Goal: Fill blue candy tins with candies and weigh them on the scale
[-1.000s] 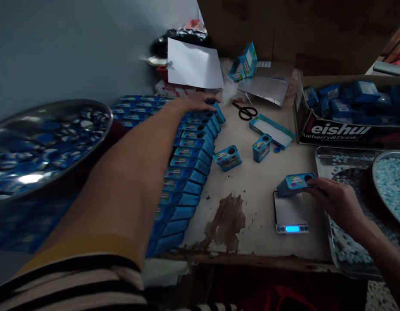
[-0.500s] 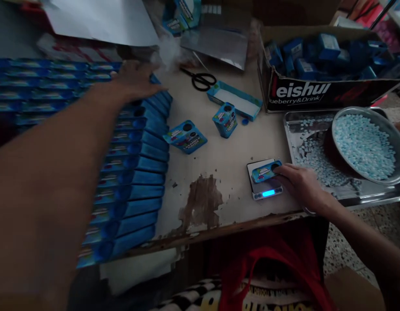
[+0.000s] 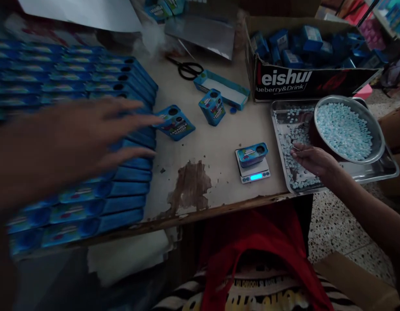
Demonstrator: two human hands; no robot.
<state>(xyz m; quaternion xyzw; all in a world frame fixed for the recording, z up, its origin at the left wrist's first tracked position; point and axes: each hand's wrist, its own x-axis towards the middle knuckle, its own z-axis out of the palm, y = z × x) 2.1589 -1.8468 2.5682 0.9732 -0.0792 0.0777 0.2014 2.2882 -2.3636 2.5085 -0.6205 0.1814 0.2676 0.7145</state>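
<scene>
My left hand (image 3: 99, 134), blurred, reaches over rows of small blue boxes (image 3: 128, 190) with fingers spread. Its fingertips come up to a blue box (image 3: 177, 123) lying at the edge of the rows; whether they touch it I cannot tell. Above the metal tray (image 3: 280, 142), my right hand (image 3: 316, 162) has thumb and fingertips pinched together, and what is between them is too small to make out. Beside it stands a small digital scale (image 3: 256, 170) with a lit blue display, bearing a blue box (image 3: 252, 154) with a round dark opening.
Pale blue pellets fill a metal bowl (image 3: 383, 149) on the tray, with more scattered around it. Another blue box (image 3: 213, 108) stands mid-table. Behind are an open blue carton (image 3: 241, 101), black scissors (image 3: 190, 71) and a cardboard box (image 3: 256, 88) of blue boxes.
My right hand has let go of the box on the scale and moved right over the tray. My left hand has come nearer, toward the loose blue box. The view has shifted slightly.
</scene>
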